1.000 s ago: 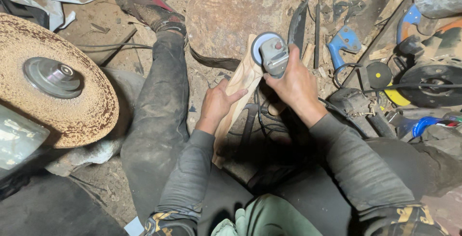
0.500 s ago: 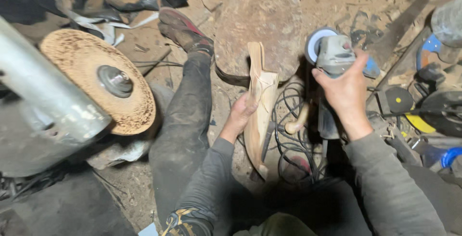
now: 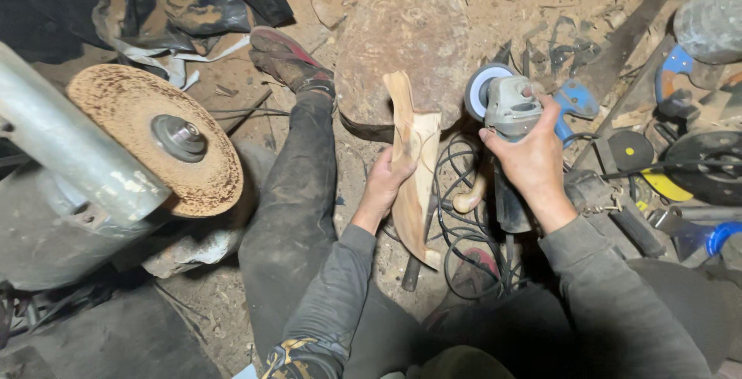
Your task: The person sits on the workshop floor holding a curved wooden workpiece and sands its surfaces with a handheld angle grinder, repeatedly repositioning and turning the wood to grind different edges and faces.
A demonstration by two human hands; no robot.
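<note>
Gripping the pale carved wooden piece (image 3: 413, 170), left hand (image 3: 386, 182) fingers wrap its edge; right hand (image 3: 529, 159) clamps the grey angle grinder (image 3: 506, 105) just beside it.

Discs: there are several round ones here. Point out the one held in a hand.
It is the small pale disc on the grey angle grinder gripped by the right hand. The big rusty-brown sanding disc sits on a fixed machine; the dark discs lie loose.

No packages, labels, signs or screens can be made out anywhere in this dusty workshop floor scene. Nothing lying among the tools, wood and cables shows a readable tag or display, at least none large or sharp enough to tell.
</note>
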